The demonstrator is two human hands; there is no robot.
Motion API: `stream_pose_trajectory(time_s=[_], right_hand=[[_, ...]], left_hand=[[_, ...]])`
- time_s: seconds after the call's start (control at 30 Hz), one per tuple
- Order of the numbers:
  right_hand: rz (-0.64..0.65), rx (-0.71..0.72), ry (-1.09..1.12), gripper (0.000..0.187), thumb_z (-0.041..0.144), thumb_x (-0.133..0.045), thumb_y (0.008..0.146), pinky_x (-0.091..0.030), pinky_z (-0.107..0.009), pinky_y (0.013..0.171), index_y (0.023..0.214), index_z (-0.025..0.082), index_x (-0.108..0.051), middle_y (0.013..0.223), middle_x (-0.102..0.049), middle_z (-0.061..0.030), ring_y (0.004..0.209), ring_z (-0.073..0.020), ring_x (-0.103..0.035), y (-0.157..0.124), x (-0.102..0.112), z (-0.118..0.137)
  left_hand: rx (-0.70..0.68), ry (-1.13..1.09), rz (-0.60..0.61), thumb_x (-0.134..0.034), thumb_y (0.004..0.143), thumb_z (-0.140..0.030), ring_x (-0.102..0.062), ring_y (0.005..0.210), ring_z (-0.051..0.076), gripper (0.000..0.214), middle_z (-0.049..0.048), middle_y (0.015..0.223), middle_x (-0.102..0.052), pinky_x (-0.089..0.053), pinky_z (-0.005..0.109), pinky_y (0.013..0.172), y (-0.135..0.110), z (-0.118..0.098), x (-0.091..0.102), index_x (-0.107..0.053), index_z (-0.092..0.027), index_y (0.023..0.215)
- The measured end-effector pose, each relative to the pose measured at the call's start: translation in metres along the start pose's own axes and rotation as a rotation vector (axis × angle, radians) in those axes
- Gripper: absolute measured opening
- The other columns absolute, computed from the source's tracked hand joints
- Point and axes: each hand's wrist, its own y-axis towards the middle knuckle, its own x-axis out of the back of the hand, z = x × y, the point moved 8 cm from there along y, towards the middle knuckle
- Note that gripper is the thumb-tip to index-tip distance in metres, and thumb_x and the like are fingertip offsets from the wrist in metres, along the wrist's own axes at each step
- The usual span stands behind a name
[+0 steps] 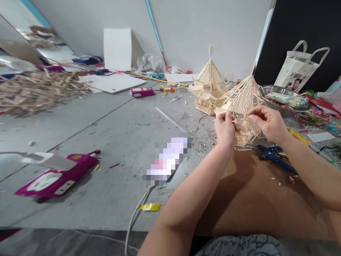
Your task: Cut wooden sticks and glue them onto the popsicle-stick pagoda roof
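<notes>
A small pagoda model (243, 101) made of thin wooden sticks stands at the right, its pointed roof partly covered with rows of sticks. My left hand (226, 128) is at the model's near left edge, fingers pinched together; what they hold, if anything, is too small to make out. At the roof's right lower edge is my right hand (268, 122), thumb and forefinger pinched near the sticks, their contents also unclear. Behind stands a second stick pagoda (210, 83) with a tall finial. Blue pliers (277, 158) lie below my right hand.
A phone (167, 158) with a blurred screen lies left of my arm, its cable running to the table edge. Magenta power strips (57, 177) sit at left. Wooden sticks (39, 92) are heaped far left. A metal bowl (285, 97) and paper bag (297, 73) stand at right.
</notes>
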Motion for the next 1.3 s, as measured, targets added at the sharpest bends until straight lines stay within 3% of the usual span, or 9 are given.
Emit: stream_pose_trajectory(time_s=[0.5,1.3], right_hand=[[0.033,0.020,-0.069,0.009,0.025,-0.055,0.074,-0.039,-0.026,0.058,0.076,0.017,-0.061,0.070,-0.058,0.0002,0.061,-0.0097,-0.048,-0.0037,0.0022,-0.0029],[0.065,-0.007,-0.113,0.013,0.028,-0.055,0.075,-0.038,-0.025,0.055,0.078,0.017,-0.061,0.068,-0.059,0.0000,0.056,-0.0088,-0.046,-0.0092,0.0044,-0.0033]], left_hand=[[0.023,-0.083,-0.004,-0.055,0.077,-0.029,-0.040,0.030,0.003,0.022,-0.0091,0.053,-0.043,-0.027,0.017,0.034,-0.0008,-0.0014,0.0002,-0.039,-0.018,0.067],[0.097,-0.133,0.016,-0.046,0.078,-0.021,-0.040,0.029,0.004,0.015,-0.0083,0.048,-0.042,-0.030,0.018,0.033,-0.0034,-0.0014,-0.0030,-0.038,-0.018,0.066]])
